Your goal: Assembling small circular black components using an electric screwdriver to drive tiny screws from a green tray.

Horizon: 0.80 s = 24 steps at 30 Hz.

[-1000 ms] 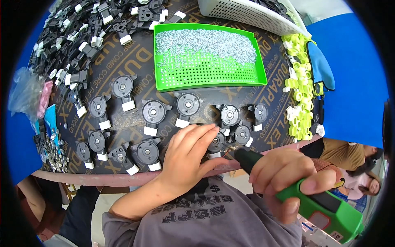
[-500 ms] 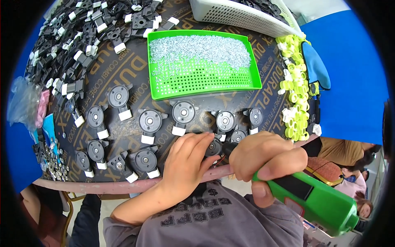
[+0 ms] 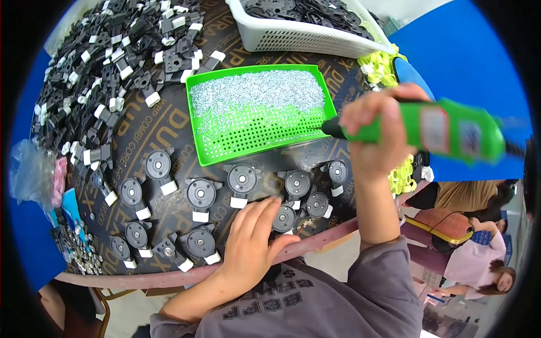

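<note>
My right hand (image 3: 378,121) grips a green electric screwdriver (image 3: 414,130), blurred by motion. Its dark nose points left, with the thin bit over the right side of a green perforated tray (image 3: 198,147) of small silvery screws (image 3: 265,89). On the near side of the table my left hand (image 3: 251,239) lies with fingers stretched out and thumb apart. Just right of its fingers, above the thumb, sits a black round part (image 3: 285,217); whether they touch is unclear. Similar round parts (image 3: 242,178) with white tabs lie in loose rows nearby.
Black parts with white ends (image 3: 118,67) are heaped at the far left. A white basket (image 3: 293,38) of black pieces stands at the back. Yellow-green rings (image 3: 401,177) line the right edge. Small metal pieces (image 3: 81,248) lie front left. People are beyond the table on the right.
My right hand has carried the screwdriver up and away from the round part beside my left hand, over to the screw tray. My left thumb sits lower, farther from the part; the view has shifted.
</note>
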Available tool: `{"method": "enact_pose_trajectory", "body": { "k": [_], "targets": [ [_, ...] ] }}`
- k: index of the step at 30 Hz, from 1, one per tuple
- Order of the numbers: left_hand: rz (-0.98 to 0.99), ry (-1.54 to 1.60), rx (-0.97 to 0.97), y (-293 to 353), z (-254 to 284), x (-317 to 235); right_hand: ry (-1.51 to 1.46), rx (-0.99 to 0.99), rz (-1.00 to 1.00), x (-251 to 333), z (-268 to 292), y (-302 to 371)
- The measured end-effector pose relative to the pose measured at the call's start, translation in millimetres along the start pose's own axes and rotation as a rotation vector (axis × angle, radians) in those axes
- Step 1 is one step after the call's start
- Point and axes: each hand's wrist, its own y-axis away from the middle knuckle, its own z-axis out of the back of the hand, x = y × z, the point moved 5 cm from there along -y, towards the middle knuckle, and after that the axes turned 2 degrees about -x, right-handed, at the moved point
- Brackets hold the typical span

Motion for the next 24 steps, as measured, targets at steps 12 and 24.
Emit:
{"method": "enact_pose_trajectory", "body": {
  "k": [12, 24],
  "targets": [
    [0.012, -0.002, -0.002, 0.2, -1.2, 3.0, -0.076, 0.041, 0.001, -38.9, -1.6, 0.8],
    [0.000, -0.001, 0.001, 1.1, -1.2, 3.0, -0.062, 0.021, 0.046, -37.8, -0.2, 5.0]
  ]
}}
